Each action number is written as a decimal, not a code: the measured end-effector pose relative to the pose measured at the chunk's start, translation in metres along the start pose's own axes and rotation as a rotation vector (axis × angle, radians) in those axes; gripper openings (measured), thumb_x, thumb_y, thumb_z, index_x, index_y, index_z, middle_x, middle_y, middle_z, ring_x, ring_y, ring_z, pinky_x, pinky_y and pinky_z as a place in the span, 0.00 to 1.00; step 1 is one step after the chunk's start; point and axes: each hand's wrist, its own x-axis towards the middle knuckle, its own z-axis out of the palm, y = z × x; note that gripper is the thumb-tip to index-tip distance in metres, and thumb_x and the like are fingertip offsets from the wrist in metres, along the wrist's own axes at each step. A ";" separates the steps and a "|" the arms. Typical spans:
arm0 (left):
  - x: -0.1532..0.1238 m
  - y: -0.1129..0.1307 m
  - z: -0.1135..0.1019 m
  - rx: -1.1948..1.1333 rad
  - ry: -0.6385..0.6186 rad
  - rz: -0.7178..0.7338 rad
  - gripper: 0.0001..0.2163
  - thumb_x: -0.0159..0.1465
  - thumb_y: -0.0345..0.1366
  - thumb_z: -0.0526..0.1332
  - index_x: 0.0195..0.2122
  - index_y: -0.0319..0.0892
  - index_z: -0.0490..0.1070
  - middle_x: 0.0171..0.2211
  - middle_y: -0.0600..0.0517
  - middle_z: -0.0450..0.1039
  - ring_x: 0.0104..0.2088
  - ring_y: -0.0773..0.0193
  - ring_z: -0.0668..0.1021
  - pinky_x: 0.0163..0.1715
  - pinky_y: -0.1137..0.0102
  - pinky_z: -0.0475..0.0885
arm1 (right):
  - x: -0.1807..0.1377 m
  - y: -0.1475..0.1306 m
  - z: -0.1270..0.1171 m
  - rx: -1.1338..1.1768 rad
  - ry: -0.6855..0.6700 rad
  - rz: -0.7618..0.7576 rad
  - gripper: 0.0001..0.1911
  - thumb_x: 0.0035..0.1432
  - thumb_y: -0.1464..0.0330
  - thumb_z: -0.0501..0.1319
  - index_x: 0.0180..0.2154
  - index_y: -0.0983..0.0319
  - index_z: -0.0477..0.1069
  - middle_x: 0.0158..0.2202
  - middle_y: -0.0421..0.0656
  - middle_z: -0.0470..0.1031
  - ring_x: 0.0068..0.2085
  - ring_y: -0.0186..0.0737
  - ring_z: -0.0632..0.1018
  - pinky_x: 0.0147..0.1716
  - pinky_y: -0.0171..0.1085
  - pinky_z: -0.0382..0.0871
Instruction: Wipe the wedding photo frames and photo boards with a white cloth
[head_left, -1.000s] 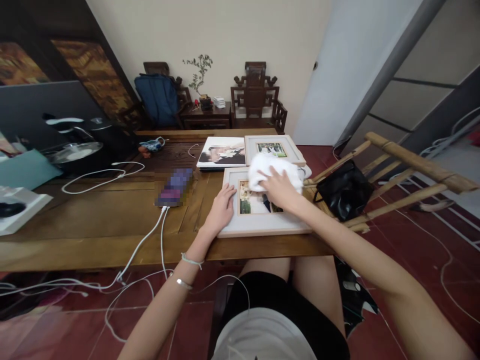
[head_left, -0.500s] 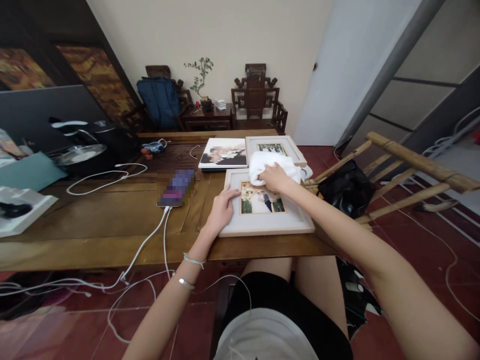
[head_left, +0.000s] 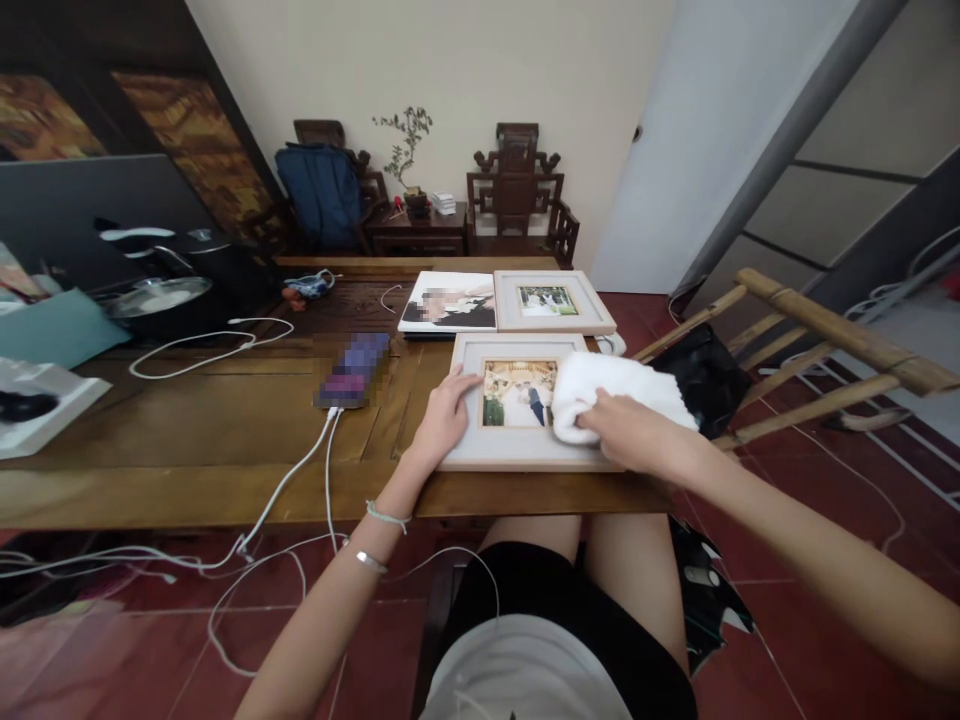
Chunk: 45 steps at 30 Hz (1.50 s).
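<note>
A white-framed photo (head_left: pixel 489 452) lies flat near the front edge of the wooden table (head_left: pixel 187 430). My left hand (head_left: pixel 446 415) rests on its left border, fingers spread flat, pressing it down. My right hand (head_left: pixel 634 432) presses a white cloth (head_left: pixel 619 388) onto the frame's right side, fingers closed over the cloth. The picture in the middle of the frame shows uncovered.
Behind lie a second framed photo (head_left: pixel 553 300) and a photo book (head_left: pixel 450 301). A phone (head_left: pixel 352 370) with white charging cables (head_left: pixel 289 480) lies to the left. A black bag (head_left: pixel 709 372) sits on a bamboo chair (head_left: pixel 825 335) at the right. Pots (head_left: pixel 161 295) stand at far left.
My right hand has dragged the cloth from the frame's top edge down and right to its right side. The left hand has stayed on the left border.
</note>
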 end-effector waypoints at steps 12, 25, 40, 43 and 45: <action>0.000 -0.005 0.003 0.018 -0.019 0.015 0.23 0.56 0.17 0.46 0.48 0.38 0.72 0.51 0.45 0.73 0.61 0.55 0.65 0.61 0.55 0.61 | 0.060 -0.009 0.026 0.066 0.333 -0.119 0.28 0.48 0.83 0.50 0.51 0.66 0.70 0.62 0.51 0.61 0.63 0.61 0.55 0.55 0.58 0.53; 0.000 -0.004 0.006 0.019 0.005 0.019 0.23 0.55 0.16 0.47 0.47 0.34 0.72 0.51 0.42 0.73 0.61 0.54 0.65 0.61 0.56 0.61 | 0.049 -0.010 0.012 -0.002 0.183 -0.073 0.28 0.51 0.83 0.49 0.52 0.62 0.71 0.62 0.51 0.60 0.56 0.62 0.65 0.47 0.55 0.63; 0.001 -0.006 0.006 0.062 -0.015 0.044 0.23 0.56 0.16 0.46 0.48 0.35 0.71 0.51 0.42 0.73 0.61 0.53 0.65 0.60 0.54 0.61 | 0.036 -0.031 0.020 0.201 0.196 -0.172 0.34 0.46 0.84 0.49 0.55 0.60 0.68 0.60 0.51 0.65 0.58 0.62 0.64 0.48 0.58 0.63; 0.001 -0.008 0.007 0.064 -0.012 0.044 0.23 0.55 0.15 0.47 0.48 0.35 0.71 0.51 0.42 0.73 0.61 0.53 0.66 0.60 0.54 0.61 | 0.073 -0.012 0.024 0.174 0.284 -0.077 0.36 0.47 0.85 0.48 0.57 0.60 0.64 0.67 0.46 0.49 0.63 0.65 0.54 0.51 0.65 0.57; 0.001 -0.008 0.007 0.059 -0.013 0.044 0.23 0.55 0.15 0.47 0.47 0.36 0.71 0.51 0.42 0.73 0.61 0.54 0.66 0.61 0.54 0.61 | 0.098 0.001 0.020 0.150 0.343 -0.022 0.36 0.48 0.86 0.47 0.58 0.61 0.63 0.69 0.45 0.44 0.64 0.65 0.50 0.52 0.66 0.54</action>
